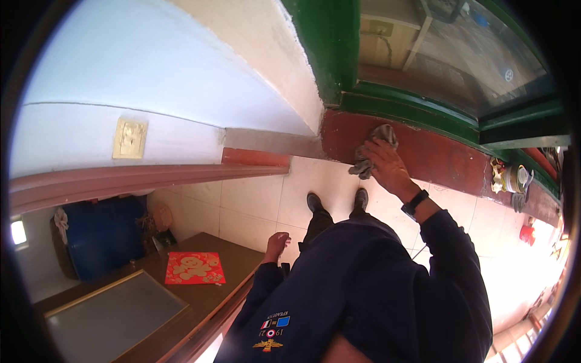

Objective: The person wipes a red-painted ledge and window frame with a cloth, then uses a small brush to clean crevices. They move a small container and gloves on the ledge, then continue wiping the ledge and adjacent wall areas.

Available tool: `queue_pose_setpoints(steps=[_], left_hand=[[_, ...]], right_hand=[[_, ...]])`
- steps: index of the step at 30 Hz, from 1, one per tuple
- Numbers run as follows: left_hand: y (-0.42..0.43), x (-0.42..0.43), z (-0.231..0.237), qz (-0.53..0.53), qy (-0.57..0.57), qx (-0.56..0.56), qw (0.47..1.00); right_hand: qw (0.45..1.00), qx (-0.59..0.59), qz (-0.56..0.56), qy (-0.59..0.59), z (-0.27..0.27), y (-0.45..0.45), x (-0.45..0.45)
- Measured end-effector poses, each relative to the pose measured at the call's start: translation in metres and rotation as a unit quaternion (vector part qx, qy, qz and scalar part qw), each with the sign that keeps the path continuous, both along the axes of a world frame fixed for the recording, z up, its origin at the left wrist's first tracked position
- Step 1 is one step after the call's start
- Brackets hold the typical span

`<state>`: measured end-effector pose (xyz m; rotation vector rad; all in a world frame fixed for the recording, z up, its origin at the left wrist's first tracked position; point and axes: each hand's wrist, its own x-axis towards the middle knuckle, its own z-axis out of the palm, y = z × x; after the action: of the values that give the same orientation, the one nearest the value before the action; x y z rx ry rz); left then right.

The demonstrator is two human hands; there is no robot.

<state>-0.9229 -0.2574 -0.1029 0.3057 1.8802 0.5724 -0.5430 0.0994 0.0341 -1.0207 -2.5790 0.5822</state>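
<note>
A crumpled grey cloth point(363, 161) lies under the fingers of my right hand point(386, 165), pressed on the dark red window sill point(435, 147) below the green window frame. The palm covers part of the cloth, and a black band circles that wrist. My left hand point(278, 245) hangs low beside my body with its fingers loosely curled, near the corner of a brown tabletop point(240, 249). It touches nothing that I can see; its palm is partly hidden.
Jars and small items point(513, 179) stand at the sill's right end. Below the window's glass pane point(454, 59) runs a green frame point(408, 109). A red decorated paper point(195, 267) and a framed panel point(118, 317) lie on the brown table. A reddish ledge point(136, 179) juts out at left.
</note>
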Motion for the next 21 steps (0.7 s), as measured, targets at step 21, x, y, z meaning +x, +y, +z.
queue_pose_setpoints(steps=[21], left_hand=[[-0.101, -0.097, 0.000, 0.092, 0.002, -0.025, 0.995]], right_hand=[[0.984, -0.036, -0.048, 0.167, -0.034, -0.033, -0.238]])
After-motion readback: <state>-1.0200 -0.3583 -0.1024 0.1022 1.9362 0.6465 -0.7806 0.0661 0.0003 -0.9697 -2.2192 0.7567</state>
